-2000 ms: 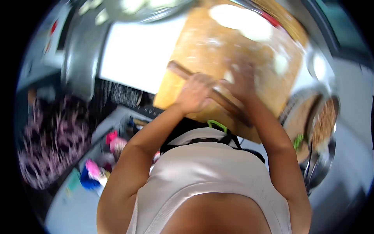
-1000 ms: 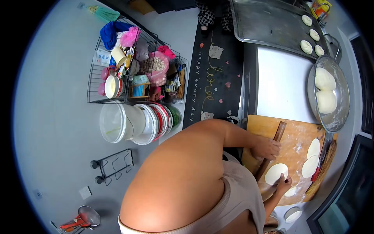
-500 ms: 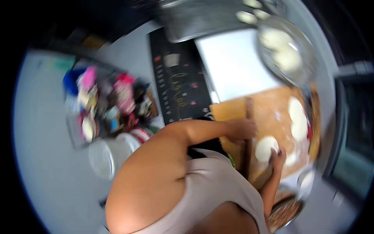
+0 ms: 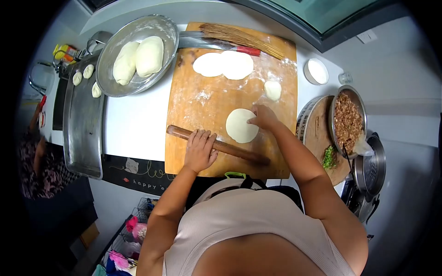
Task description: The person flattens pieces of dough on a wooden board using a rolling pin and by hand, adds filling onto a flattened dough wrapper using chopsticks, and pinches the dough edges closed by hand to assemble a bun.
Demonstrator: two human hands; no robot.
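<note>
My left hand (image 4: pixel 200 151) lies over a wooden rolling pin (image 4: pixel 237 152), its fingers on the far side and its thumb on the near side. Just beyond the pin, a round, thin dough wrapper (image 4: pixel 241 125) rests flat on the floured wooden board (image 4: pixel 184 99). My right hand (image 4: pixel 264 117) pinches that wrapper at its right edge. A small flattened piece of dough (image 4: pixel 272 90) sits above my right hand. Farther back on the board are overlapping rolled wrappers (image 4: pixel 237 65).
A metal bowl (image 4: pixel 172 43) holding big dough lumps (image 4: pixel 150 56) stands at back left, beside a metal tray (image 4: pixel 84 133). A knife (image 4: pixel 198 41) and a whisk of thin sticks (image 4: pixel 239 37) lie behind. At right are minced filling (image 4: pixel 347 116) and chopped greens (image 4: pixel 329 157). Another person (image 4: pixel 39 156) is far left.
My view has swung round from a tilted, blurred angle to face the board squarely. My right hand stays at the round wrapper; my left hand stays by the rolling pin.
</note>
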